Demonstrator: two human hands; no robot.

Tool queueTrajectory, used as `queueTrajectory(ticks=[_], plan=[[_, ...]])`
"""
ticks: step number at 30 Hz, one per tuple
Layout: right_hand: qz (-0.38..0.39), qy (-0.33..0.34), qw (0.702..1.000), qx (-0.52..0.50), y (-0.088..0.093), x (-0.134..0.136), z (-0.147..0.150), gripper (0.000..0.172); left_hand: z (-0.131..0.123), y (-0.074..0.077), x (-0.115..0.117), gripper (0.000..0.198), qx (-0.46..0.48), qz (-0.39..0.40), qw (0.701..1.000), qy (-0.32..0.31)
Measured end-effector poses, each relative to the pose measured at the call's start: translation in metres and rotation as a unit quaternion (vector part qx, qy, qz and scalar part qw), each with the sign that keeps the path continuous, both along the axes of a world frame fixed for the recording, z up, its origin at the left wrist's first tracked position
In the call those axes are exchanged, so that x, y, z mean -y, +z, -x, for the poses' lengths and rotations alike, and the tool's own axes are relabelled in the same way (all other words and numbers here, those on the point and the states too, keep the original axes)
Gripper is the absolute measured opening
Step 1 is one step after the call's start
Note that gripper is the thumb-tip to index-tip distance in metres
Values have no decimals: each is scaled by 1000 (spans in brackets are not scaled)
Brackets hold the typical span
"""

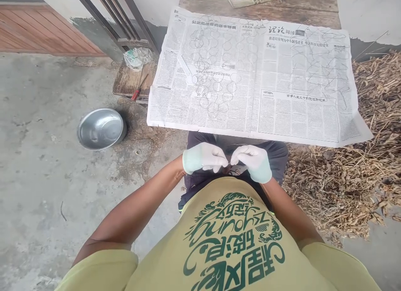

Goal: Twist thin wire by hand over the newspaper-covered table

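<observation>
Both my hands wear white gloves and meet in front of my lap, below the near edge of a spread newspaper (282,111). My left hand (204,157) is closed in a pinch, fingertips pointing right. My right hand (253,160) is also pinched, fingertips pointing left. Between the two pinches runs a short thin wire (231,162), held at both ends. On the newspaper lie several thin wire loops (213,80) linked in chains, and more bent wire (322,69) lies on its right half.
A metal bowl (100,128) sits on the concrete floor at left. A red-handled screwdriver (137,92) and a crumpled plastic bag (137,57) lie on a low wooden stool (127,80). Dry plant litter (351,174) is heaped at right. A metal frame (119,19) leans behind.
</observation>
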State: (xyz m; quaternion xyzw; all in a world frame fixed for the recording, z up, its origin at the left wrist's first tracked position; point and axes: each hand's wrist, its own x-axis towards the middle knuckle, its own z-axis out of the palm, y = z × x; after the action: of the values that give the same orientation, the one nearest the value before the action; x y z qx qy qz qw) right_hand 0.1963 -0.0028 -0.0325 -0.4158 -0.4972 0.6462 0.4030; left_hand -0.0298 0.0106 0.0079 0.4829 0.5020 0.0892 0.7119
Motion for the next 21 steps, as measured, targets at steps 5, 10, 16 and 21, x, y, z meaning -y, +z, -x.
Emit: queueTrajectory(ticks=[5, 10, 16, 21], plan=[[-17, 23, 997, -66, -11, -1, -10, 28, 1, 8, 1, 18, -90, -129, 988, 4], [37, 35, 994, -98, -17, -2, -17, 43, 3, 9, 3, 18, -140, -194, 971, -1], [158, 107, 966, -174, -24, -5, -15, 44, 14, -2, -1, 21, -166, -303, 938, -34], [185, 156, 942, -231, -25, 0, -12, 37, 20, -4, -2, 23, -178, -305, 935, -43]])
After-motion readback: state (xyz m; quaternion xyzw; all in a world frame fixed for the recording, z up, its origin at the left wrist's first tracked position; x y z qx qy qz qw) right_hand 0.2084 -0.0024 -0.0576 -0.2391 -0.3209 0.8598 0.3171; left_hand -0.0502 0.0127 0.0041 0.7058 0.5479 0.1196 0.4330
